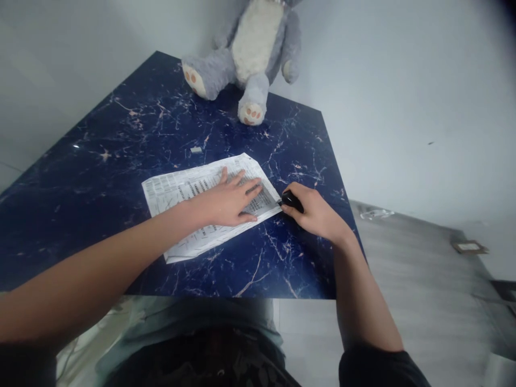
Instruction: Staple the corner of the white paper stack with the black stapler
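A stack of printed paper sheets [181, 188] lies at an angle on the dark blue marbled table [121, 129]. My left hand [231, 201] rests flat on the stack, its fingers spread. At the right corner of the sheets, my right hand [312, 209] is closed around a small black stapler [292, 200]. The stapler's front end meets the paper corner; whether the sheets sit between its jaws cannot be made out. My right fingers cover much of the stapler.
A grey and cream plush toy [258, 48] sits at the table's back edge. A small pale strip [195, 150] lies beyond the papers. The wall [423, 107] stands to the right. On the floor are clear plastic [377, 214] and a brown object [470, 246].
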Demonstrator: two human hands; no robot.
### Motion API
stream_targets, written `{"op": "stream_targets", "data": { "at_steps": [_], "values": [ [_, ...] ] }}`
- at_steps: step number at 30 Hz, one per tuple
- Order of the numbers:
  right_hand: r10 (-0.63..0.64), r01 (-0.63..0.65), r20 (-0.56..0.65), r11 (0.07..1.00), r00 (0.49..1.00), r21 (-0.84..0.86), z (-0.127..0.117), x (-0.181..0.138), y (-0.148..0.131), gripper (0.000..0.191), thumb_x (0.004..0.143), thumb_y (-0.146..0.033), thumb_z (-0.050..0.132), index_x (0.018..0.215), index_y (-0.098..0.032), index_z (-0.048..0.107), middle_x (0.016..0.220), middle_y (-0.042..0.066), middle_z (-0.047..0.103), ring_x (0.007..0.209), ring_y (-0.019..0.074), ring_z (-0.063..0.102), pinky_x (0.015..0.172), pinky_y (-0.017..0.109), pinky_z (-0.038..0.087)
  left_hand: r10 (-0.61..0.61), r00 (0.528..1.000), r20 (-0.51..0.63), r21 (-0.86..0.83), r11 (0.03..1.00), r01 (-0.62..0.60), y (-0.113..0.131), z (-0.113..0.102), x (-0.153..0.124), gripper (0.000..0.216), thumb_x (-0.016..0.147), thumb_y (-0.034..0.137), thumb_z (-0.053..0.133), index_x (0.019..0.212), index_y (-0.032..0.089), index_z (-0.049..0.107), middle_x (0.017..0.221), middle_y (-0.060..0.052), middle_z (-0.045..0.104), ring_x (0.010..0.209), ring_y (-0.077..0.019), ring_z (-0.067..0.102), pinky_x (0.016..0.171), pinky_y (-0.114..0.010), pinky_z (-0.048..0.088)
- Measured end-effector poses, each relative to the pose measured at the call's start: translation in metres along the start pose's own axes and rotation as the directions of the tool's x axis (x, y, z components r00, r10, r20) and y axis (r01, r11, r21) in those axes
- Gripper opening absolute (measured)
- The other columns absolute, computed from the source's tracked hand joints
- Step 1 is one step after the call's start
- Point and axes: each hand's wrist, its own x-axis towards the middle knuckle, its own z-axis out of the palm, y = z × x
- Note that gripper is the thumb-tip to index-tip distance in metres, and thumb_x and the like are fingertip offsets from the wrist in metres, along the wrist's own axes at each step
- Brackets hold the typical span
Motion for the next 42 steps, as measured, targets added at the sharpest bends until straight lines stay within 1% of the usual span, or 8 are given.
{"op": "stream_targets", "data": {
  "at_steps": [3,10,20,29,34,37,40,42],
  "values": [
    [0.01,-0.01,-0.032,1.0,0.999,-0.007,0.005,0.002,-0.002,0.006,0.093,-0.022,0.058,0.097,-0.021,0.054,0.093,0.006,0.063,0.082,0.0226,0.058,0.074,0.036,0.042,0.082,0.996,-0.044,0.031,0.996,-0.08,0.003,-0.002,0.0,0.073,0.1,0.06,0.05,0.163,0.024,0.038,0.172,-0.01,0.03,0.16,-0.0426,0.016,0.127,-0.065,0.003],
    [0.021,-0.023,-0.062,0.999,0.998,-0.041,0.013,0.004,-0.005,0.007,0.095,-0.023,0.056,0.1,-0.021,0.053,0.095,0.008,0.062,0.082,0.0244,0.057,0.074,0.037,0.042,0.265,0.957,-0.117,-0.009,0.963,-0.268,0.008,-0.002,0.0,0.037,0.102,0.038,0.059,0.138,0.031,0.065,0.157,-0.006,0.055,0.15,-0.027,0.044,0.129,-0.051,0.019],
    [0.052,-0.064,-0.05,0.96,0.997,-0.272,0.025,0.006,-0.011,0.008,0.099,-0.027,0.049,0.103,-0.019,0.051,0.104,0.014,0.06,0.086,0.0284,0.06,0.072,0.04,0.044,0.209,0.971,-0.115,-0.262,0.936,-0.233,0.005,0.0,0.0,0.028,0.097,0.038,0.067,0.124,0.034,0.072,0.145,-0.004,0.064,0.139,-0.0284,0.056,0.129,-0.058,0.016],
    [0.139,-0.122,0.002,0.87,0.99,-0.479,0.033,0.021,-0.024,0.017,0.101,-0.029,0.052,0.104,-0.013,0.058,0.11,0.026,0.064,0.095,0.0365,0.065,0.07,0.041,0.047,0.247,0.954,-0.168,-0.234,0.931,-0.282,0.004,-0.004,0.001,0.029,0.097,0.034,0.067,0.124,0.031,0.076,0.136,-0.011,0.068,0.139,-0.0314,0.055,0.12,-0.052,0.04],
    [-0.057,0.073,0.11,0.986,0.992,-0.151,0.001,0.004,0.0,0.03,0.091,-0.026,0.063,0.117,-0.018,0.051,0.1,0.011,0.068,0.083,0.0249,0.065,0.07,0.035,0.047,0.234,0.965,-0.121,-0.222,0.941,-0.256,0.002,-0.014,-0.001,0.035,0.096,0.034,0.069,0.131,0.032,0.073,0.149,-0.011,0.061,0.144,-0.0319,0.052,0.117,-0.051,0.043],
    [-0.095,0.106,0.118,0.99,0.988,-0.089,-0.018,-0.006,0.028,0.024,0.086,-0.02,0.062,0.109,-0.021,0.054,0.095,0.007,0.069,0.08,0.0233,0.064,0.07,0.035,0.046,0.225,0.972,-0.067,-0.238,0.943,-0.234,-0.001,-0.02,-0.005,0.037,0.097,0.034,0.069,0.134,0.034,0.07,0.158,-0.008,0.053,0.15,-0.0306,0.045,0.123,-0.053,0.037],
    [-0.014,0.016,0.015,0.986,1.0,-0.166,-0.025,-0.008,0.054,0.015,0.082,-0.018,0.063,0.095,-0.021,0.057,0.09,0.008,0.07,0.078,0.0254,0.065,0.07,0.038,0.048,0.263,0.965,-0.006,-0.279,0.926,-0.254,-0.003,-0.025,-0.007,0.038,0.1,0.032,0.064,0.137,0.038,0.067,0.164,-0.003,0.045,0.155,-0.0263,0.037,0.128,-0.054,0.027],
    [0.072,-0.1,-0.163,0.981,0.984,-0.168,-0.023,-0.005,0.063,0.021,0.082,-0.019,0.065,0.102,-0.02,0.061,0.093,0.011,0.072,0.081,0.0287,0.067,0.072,0.041,0.051,0.317,0.947,0.047,-0.341,0.896,-0.283,-0.002,-0.027,-0.007,0.041,0.103,0.026,0.059,0.14,0.041,0.064,0.166,0.001,0.04,0.157,-0.0223,0.032,0.131,-0.052,0.022]
  ]
}}
